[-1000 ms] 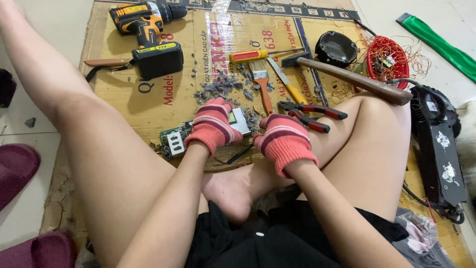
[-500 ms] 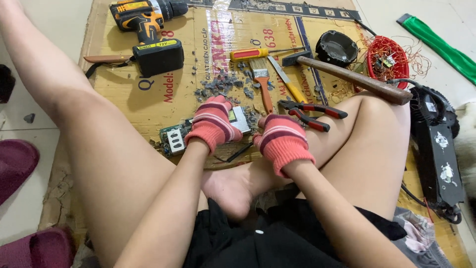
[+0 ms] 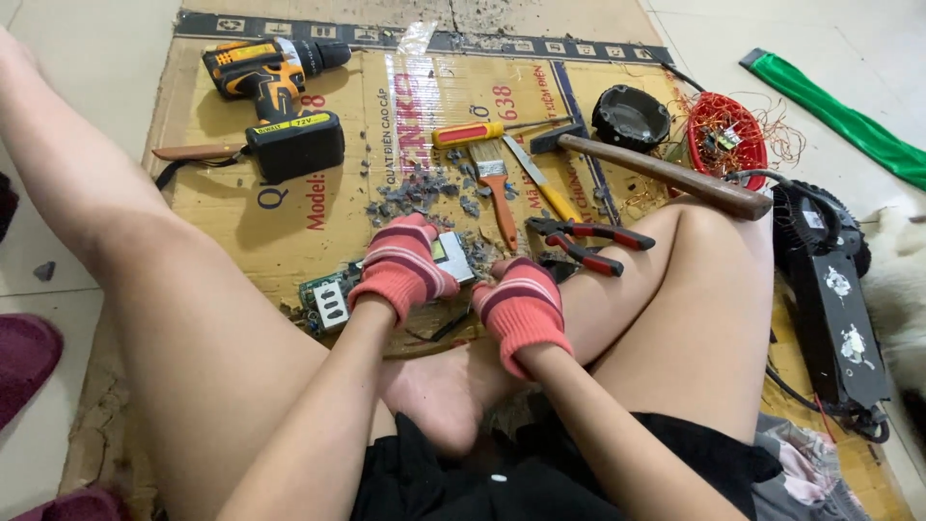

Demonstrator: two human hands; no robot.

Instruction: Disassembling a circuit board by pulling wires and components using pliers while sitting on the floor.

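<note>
Board: the green circuit board with a metal block (image 3: 333, 299) lies on the flattened brown cardboard sheet (image 3: 231, 207), under the left hand in a red striped glove (image 3: 403, 268).
Right hand: the right hand in a red striped glove (image 3: 519, 304) sits just right of the left hand, near the board's right end.
Behind the hands: a heap of grey broken bits (image 3: 417, 191).
Far left: the yellow and black cordless drill (image 3: 275, 92).
Right of the heap: the orange-handled paintbrush (image 3: 497, 188), then the red-handled pliers (image 3: 584, 239).
Far right: the wooden-handled hammer (image 3: 666, 174), with the red plastic basket of copper wire (image 3: 728, 140) behind it.
</note>
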